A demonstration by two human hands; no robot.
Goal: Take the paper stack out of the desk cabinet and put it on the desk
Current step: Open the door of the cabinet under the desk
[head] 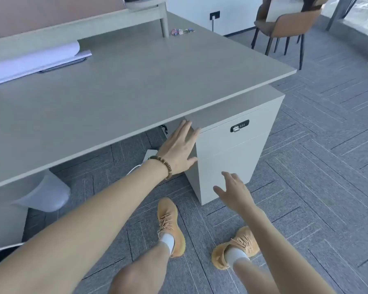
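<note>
White and shut, the desk cabinet (227,158) hides the likely floppy, weighty paper stack, best held under both edges; left hand (179,148) and right hand (234,192) spread wide, empty.

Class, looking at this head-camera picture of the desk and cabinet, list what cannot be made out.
- Head view: cabinet interior and any paper stack, hidden by closed fronts.
- Lock digits: too small.
- Left hand palm contact with the cabinet side: hidden behind the hand.
- Small colourful items on the desk: blurred.
</note>
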